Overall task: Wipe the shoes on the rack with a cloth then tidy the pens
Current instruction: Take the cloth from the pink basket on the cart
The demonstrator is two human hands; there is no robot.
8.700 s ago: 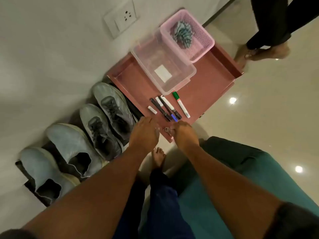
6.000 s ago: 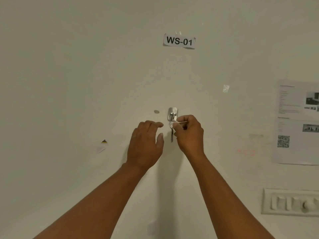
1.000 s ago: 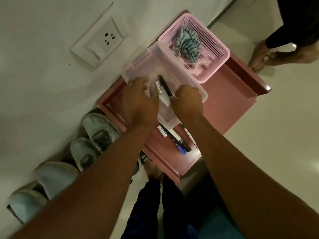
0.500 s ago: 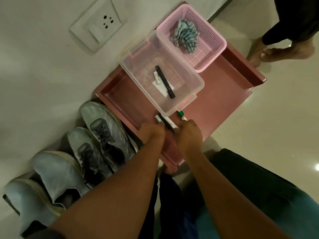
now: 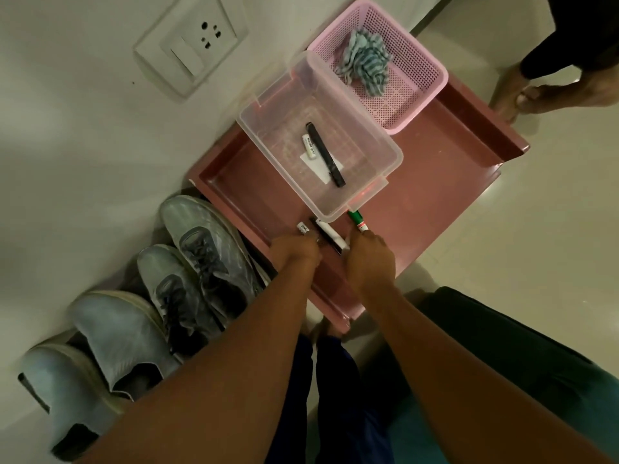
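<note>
On the red-brown tray [image 5: 432, 195], a clear plastic box [image 5: 385, 142] holds a black pen [image 5: 326, 155] and a short white marker [image 5: 310, 147]. Just in front of the box lie a second short white marker [image 5: 303, 227], a white-and-black marker [image 5: 330, 234] and a green marker [image 5: 356, 221]. My left hand [image 5: 294, 251] curls over the near end of the second short white marker. My right hand [image 5: 368, 259] pinches the near end of the green marker. Other pens are hidden under my hands. A striped cloth [image 5: 366, 63] lies in the pink basket [image 5: 425, 92].
Two grey sneakers [image 5: 207, 249] and two light blue slip-on shoes [image 5: 114, 333] stand on a low rack by the wall, left of the tray. Another person's bare feet [image 5: 529, 95] are at the top right. A teal seat [image 5: 536, 363] is on my right.
My hands came back from the clear box, leaving the black pen and a short white marker inside, and dropped onto the pens lying in front of it.
</note>
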